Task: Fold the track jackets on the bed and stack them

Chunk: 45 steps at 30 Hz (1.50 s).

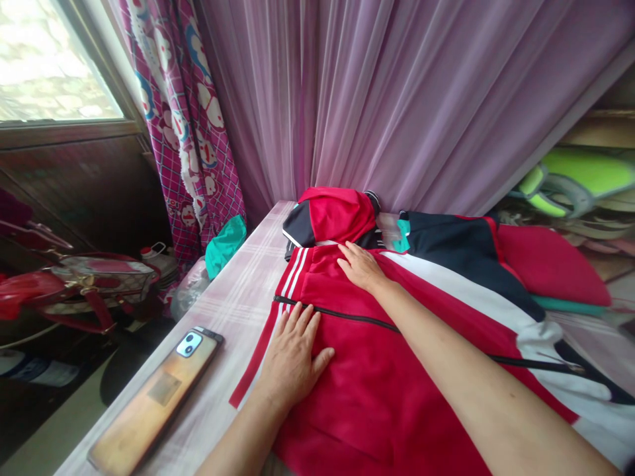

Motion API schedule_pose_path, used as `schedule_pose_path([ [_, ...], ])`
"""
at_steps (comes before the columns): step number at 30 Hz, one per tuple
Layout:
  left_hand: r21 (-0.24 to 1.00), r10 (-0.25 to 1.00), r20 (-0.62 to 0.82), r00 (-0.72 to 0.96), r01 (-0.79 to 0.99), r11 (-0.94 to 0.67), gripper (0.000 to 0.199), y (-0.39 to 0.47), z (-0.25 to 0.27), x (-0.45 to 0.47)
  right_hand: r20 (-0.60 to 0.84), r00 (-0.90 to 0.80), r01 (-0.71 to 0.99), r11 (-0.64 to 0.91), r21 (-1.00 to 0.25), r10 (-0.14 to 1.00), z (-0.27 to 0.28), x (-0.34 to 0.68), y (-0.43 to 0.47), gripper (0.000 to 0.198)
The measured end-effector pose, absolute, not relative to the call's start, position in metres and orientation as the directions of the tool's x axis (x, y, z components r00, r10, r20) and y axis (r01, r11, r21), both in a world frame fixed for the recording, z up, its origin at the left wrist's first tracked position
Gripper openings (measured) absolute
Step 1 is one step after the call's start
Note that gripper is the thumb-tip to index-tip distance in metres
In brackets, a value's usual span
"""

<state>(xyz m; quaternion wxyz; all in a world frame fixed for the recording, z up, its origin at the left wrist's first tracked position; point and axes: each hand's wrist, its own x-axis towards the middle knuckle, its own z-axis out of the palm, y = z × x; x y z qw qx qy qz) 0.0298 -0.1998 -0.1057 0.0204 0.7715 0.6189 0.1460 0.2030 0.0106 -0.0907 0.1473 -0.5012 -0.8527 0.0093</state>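
A red zip jacket with white stripes and a dark zipper lies spread on the table in front of me. My left hand rests flat on its left side, just below the zipper, fingers apart and the thumb out to the right. Farther up, my right hand lies on the jacket's upper part, palm down with the fingers stretched out. Neither hand grips anything. White and dark panels of cloth run off to the right, partly behind my right forearm.
Behind the jacket sits a bundled red and navy garment. Navy and red clothes lie to the right. A phone rests near the left edge of the checked tablecloth. Purple curtains hang behind; a bag is at left.
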Motion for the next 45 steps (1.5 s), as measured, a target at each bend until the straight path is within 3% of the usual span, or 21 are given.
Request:
schedule_pose_path([
  [3,0.22,0.959,0.208,0.192,0.946,-0.237,0.065,-0.199,-0.106,0.03,0.352,-0.528,0.783,0.603,-0.149,0.773,-0.09,0.205,-0.025,0.053],
  [6,0.229,0.96,0.19,0.205,0.942,-0.247,0.065,-0.199,-0.103,0.03,0.208,-0.55,0.806,0.579,-0.118,0.809,-0.097,0.212,-0.054,0.05],
  [9,0.226,0.962,0.167,0.215,0.942,-0.249,0.065,-0.198,-0.1,0.03,0.072,-0.467,0.876,0.472,-0.1,0.881,-0.097,0.219,-0.067,0.052],
  [14,0.204,0.956,0.2,0.214,0.945,-0.254,0.062,-0.197,-0.1,0.03,0.2,-0.447,0.876,0.472,-0.099,0.872,-0.093,0.238,-0.094,0.053],
  [19,0.186,0.954,0.198,0.225,0.947,-0.262,0.063,-0.196,-0.102,0.03,0.132,-0.391,0.915,0.401,-0.053,0.911,-0.111,0.269,-0.13,0.052],
  [25,0.167,0.962,0.174,0.212,0.956,-0.242,0.061,-0.195,-0.101,0.029,0.208,-0.26,0.963,0.27,-0.021,0.943,-0.122,0.32,-0.149,0.054],
  [32,0.156,0.965,0.178,0.191,0.963,-0.219,0.055,-0.195,-0.102,0.03,0.199,-0.12,0.993,0.117,0.025,0.973,-0.138,0.36,-0.164,0.056],
  [35,0.205,0.968,0.183,0.174,0.956,-0.211,0.051,-0.193,-0.103,0.027,0.204,-0.117,0.993,0.114,0.024,0.972,-0.136,0.358,-0.163,0.055],
  [41,0.472,0.951,0.286,0.117,0.846,-0.247,0.049,-0.183,-0.117,0.003,0.183,-0.118,0.993,0.119,0.001,0.976,-0.127,0.353,-0.164,0.053],
  [45,0.44,0.935,0.347,0.076,0.867,-0.234,0.046,-0.177,-0.13,-0.003,0.157,-0.116,0.992,0.121,-0.026,0.981,-0.122,0.351,-0.167,0.052],
])
